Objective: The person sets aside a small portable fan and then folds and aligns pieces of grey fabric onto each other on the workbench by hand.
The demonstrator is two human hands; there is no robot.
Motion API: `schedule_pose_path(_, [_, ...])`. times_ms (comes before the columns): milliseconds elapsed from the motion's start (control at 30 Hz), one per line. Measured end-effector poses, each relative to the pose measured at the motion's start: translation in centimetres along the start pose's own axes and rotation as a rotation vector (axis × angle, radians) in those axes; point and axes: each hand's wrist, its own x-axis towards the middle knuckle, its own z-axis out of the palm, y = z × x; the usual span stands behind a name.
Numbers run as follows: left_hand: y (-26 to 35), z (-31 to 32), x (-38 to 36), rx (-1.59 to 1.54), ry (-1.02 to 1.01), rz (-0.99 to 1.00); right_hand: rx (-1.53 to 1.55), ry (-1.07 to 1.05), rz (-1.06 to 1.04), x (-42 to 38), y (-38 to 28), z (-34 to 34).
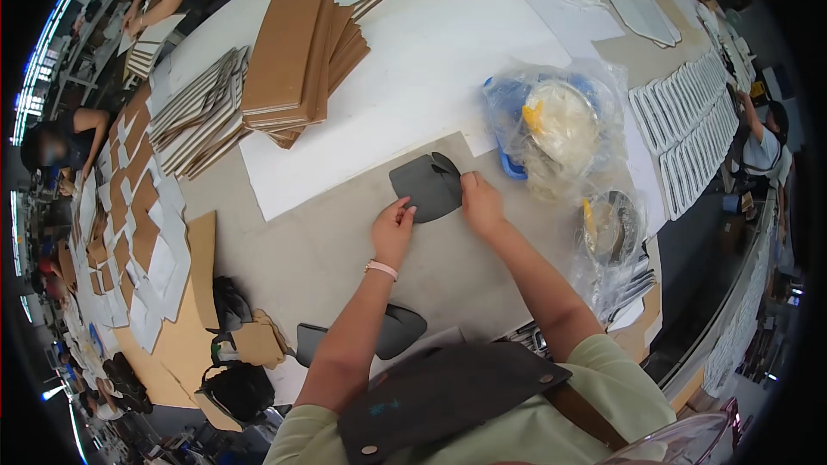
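Observation:
A dark grey flat piece [424, 191] with a slit or fold at its upper right lies on the grey table surface. My left hand [394, 228] pinches its lower left edge between thumb and fingers. At its right edge, my right hand [480, 200] has its fingers closed on the same piece. Closer to my body, more dark grey pieces [401, 331] lie partly under my left forearm.
Stacked brown boards [289, 52] stand at the upper left, beside white-edged boards [202, 112]. A plastic-wrapped bowl [564, 120] and a second wrapped container [610, 228] sit on the right. Co-workers [762, 138] are at the far right and left, beyond rows of white-edged pieces [685, 133].

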Motion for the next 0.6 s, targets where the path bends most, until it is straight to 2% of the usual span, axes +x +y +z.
schedule_pose_path(133, [0.5,-0.2,0.0,0.044,-0.012,0.002,-0.063,-0.096,-0.041,0.6,-1.0,-1.4])
schedule_pose_path(600, [0.0,-0.5,0.2,-0.025,-0.017,0.011,-0.05,-0.123,-0.05,0.8,-0.6,-1.5])
